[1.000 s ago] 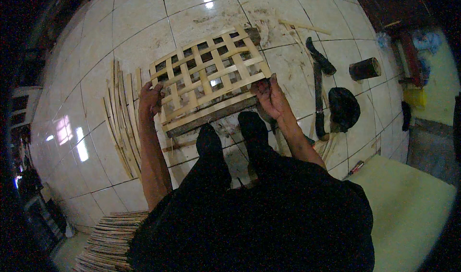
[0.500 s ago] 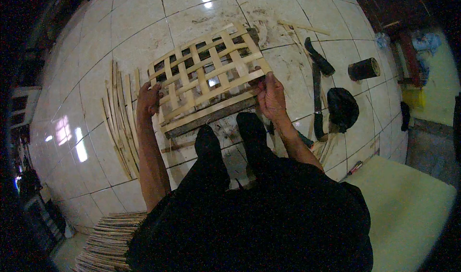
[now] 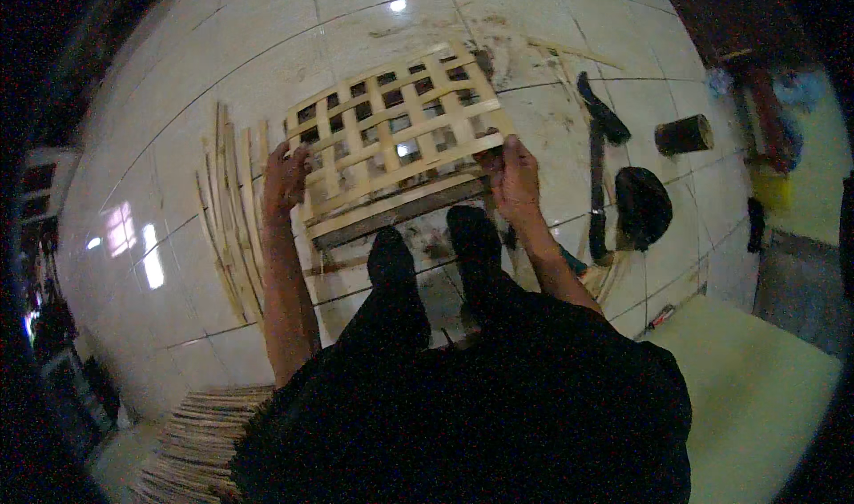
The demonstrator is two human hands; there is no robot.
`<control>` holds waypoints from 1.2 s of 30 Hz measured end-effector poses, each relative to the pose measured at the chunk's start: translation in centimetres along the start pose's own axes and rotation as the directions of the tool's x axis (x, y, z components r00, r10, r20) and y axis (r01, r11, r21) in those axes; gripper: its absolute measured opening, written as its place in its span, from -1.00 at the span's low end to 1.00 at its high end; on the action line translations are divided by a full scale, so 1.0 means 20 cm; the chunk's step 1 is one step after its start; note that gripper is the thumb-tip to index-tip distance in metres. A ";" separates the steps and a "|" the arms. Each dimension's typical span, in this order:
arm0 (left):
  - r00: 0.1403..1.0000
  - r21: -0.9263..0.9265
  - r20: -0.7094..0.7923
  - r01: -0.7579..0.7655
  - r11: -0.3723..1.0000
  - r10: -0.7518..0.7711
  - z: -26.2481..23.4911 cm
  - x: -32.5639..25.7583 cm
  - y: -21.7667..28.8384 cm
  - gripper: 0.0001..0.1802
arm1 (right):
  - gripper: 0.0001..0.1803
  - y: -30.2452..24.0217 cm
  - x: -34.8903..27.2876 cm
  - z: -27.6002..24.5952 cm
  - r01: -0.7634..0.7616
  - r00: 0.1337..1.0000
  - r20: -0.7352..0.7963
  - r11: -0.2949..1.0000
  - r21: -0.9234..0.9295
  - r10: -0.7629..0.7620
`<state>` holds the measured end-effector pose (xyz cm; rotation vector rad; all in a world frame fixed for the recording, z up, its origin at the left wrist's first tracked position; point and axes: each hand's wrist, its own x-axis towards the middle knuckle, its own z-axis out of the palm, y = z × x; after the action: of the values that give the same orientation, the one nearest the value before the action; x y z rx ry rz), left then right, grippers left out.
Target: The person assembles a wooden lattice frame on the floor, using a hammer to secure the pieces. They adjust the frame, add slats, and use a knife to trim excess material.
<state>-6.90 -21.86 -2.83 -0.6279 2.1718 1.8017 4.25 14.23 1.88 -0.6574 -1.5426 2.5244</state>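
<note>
An open lattice panel woven from flat, pale bamboo strips (image 3: 378, 136) is held in front of my feet. My left hand (image 3: 287, 177) grips its left edge, and my right hand (image 3: 513, 179) is closed on its near right corner. Below the panel's near side lies a dark, flat board (image 3: 400, 207) with a pale strip along it. Parts of that board show through the gaps in the weave. The fingertips beneath the panel are partly hidden.
Loose bamboo strips (image 3: 234, 210) lie on the tiled floor at left, with a bundle of thin sticks (image 3: 200, 433) nearer me. At right are a long dark-handled blade (image 3: 597, 184), a black bundle (image 3: 643, 208), a short cylinder (image 3: 684, 136) and a pale slab (image 3: 765, 397).
The whole view has shifted slightly. The woven panel sits a little flatter and closer to the board, its gaps looking more even. Both hands keep their hold on its edges.
</note>
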 end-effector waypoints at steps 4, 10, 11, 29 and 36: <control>0.994 -0.035 -0.002 -0.107 0.994 0.107 0.05 -0.08 0.10 -0.43 | -0.68 0.08 0.04 -0.14 0.263 0.960 0.084 0.752 -0.605 -0.268; 0.989 -0.020 -0.003 -0.149 0.989 0.149 0.04 0.03 -0.01 -0.48 | -0.68 0.07 0.00 -0.12 -0.110 0.993 -0.035 0.994 0.011 0.111; 0.986 0.024 0.055 -0.158 0.987 0.156 0.05 0.00 0.05 -0.49 | -0.66 0.07 0.00 -0.17 -0.150 0.987 -0.069 0.987 -0.050 0.147; 0.960 -0.745 0.195 0.010 0.667 0.203 -0.02 -0.59 -0.17 -0.52 | -0.70 0.09 0.08 -0.26 -0.102 0.975 0.156 0.943 -0.317 0.158; 0.981 -0.912 -0.027 -0.103 0.398 0.193 0.13 -0.61 -0.13 -0.66 | -0.73 0.03 0.03 -0.11 -0.263 0.965 -0.022 0.963 -0.052 0.262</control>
<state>4.86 -17.73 -0.15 -0.5018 0.9692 3.0227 4.77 15.92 0.25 -0.9446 -1.6220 2.6611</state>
